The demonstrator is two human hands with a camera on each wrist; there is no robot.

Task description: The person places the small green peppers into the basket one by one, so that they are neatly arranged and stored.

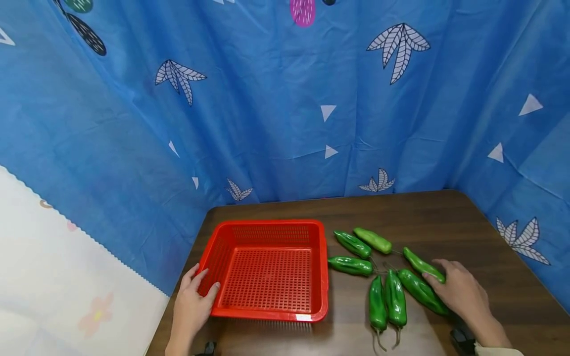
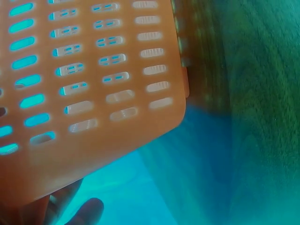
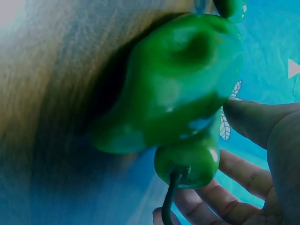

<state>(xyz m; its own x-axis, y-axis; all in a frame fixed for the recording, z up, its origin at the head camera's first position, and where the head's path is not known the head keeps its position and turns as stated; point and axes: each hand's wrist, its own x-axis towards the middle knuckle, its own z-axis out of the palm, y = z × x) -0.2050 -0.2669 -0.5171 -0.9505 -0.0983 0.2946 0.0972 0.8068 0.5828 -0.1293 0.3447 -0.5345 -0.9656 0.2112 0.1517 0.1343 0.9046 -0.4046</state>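
My left hand (image 1: 192, 302) is at the left side of a red plastic basket (image 1: 324, 277), its fingers loosely spread and touching the rim near the front corner. In the left wrist view, the basket's slotted wall (image 2: 93, 150) fills much of the picture, with a fingertip (image 2: 89, 212) below it. On the right, my right hand (image 1: 460, 289) has thumb and fingers around the stem end of a slim green pepper (image 1: 420, 263). A larger, darker green pepper (image 1: 423, 291) lies just beside it; in the right wrist view this pepper (image 3: 173, 89) partly hides the held one (image 3: 187, 161).
Several more green peppers lie between the basket and my right hand, including a pale one (image 1: 373, 240) at the back and a dark pair (image 1: 395, 299) in front. The brown wooden table (image 1: 356, 210) ends at a blue patterned curtain (image 1: 285, 123).
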